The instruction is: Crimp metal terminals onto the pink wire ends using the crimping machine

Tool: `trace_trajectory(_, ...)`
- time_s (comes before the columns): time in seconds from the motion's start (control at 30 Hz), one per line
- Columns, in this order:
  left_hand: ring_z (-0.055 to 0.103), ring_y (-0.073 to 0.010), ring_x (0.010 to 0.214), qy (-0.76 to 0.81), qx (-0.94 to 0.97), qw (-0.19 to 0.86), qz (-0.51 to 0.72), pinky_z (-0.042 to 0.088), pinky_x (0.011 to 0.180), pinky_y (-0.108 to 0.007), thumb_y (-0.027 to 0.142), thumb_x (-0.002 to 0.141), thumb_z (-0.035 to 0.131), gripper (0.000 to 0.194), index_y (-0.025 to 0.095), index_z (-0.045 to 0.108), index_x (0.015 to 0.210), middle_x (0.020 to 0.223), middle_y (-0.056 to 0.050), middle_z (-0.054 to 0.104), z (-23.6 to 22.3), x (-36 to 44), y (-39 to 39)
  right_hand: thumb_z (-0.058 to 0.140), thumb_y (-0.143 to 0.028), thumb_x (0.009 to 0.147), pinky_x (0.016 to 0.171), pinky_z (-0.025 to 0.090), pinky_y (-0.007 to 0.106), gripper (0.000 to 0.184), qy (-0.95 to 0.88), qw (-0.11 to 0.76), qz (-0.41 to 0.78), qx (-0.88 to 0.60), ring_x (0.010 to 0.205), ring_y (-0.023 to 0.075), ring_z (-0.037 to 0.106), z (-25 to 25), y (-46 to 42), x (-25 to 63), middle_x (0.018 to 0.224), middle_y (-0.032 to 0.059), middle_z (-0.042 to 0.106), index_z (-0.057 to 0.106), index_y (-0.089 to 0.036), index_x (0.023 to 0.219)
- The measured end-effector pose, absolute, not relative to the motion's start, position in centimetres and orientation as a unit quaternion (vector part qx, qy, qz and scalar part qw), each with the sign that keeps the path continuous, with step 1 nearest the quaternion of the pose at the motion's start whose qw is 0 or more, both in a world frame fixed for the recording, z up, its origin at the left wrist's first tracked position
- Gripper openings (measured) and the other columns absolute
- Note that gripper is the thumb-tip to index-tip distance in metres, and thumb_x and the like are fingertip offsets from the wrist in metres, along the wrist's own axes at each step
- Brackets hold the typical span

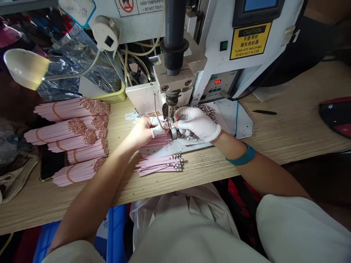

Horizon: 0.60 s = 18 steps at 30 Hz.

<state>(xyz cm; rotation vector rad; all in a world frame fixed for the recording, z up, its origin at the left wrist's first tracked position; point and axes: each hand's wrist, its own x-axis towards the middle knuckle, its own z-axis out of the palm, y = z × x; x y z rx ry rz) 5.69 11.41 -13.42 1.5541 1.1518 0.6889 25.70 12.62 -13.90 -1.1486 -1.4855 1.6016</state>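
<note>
Under the tip of the soldering machine's head (171, 106), my two hands meet with their fingertips close together. My left hand (144, 132), with white covers on some fingers, is closed in a pinch; what it holds is too small to make out. My right hand (199, 124) wears a white glove and pinches at the same spot, its held piece hidden by the fingers. Pink flat wires (157, 141) lie beneath my left hand. Small grey-white parts (210, 111) are heaped around my right hand. Nearer the table edge rests a pile of pink wires with small end pieces (160, 165).
Rubber-banded bundles of pink wires (64, 137) are stacked at left, beside a dark phone (52, 162). A lamp (26, 67) on a bendable neck reaches over them. A yellow basket (119, 95) stands behind. At right are a control box (219, 86), dark tweezers (264, 112) and a black-red object (336, 117).
</note>
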Motion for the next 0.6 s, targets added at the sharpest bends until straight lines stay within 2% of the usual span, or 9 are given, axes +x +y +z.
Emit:
trace_trajectory(0.3,0.04,-0.0082,0.053,0.504,0.646,0.508,0.267,0.029,0.051,-0.021,0.028,0.064,0.063,0.015,0.013,0.062,0.063,0.059,0.003,0.053,-13.5,5.64,11.32,0.068,-0.014,0.073,0.032,0.037,0.017,0.019,-0.565,0.328,0.613,-0.446,0.044,0.0067,0.049,-13.95,12.58,25.61,0.064,-0.0014,0.055,0.051,-0.018,0.081)
trace_trajectory(0.6,0.037,-0.0082,0.054,0.513,0.642,0.504,0.267,0.028,0.052,-0.023,0.026,0.064,0.062,0.013,0.013,0.061,0.064,0.061,0.003,0.051,-13.84,5.52,11.29,0.071,-0.017,0.071,0.033,0.033,0.021,0.023,-0.555,0.325,0.63,-0.435,0.044,0.0073,0.047,-13.81,12.54,25.71,0.065,-0.0018,0.053,0.05,-0.019,0.081)
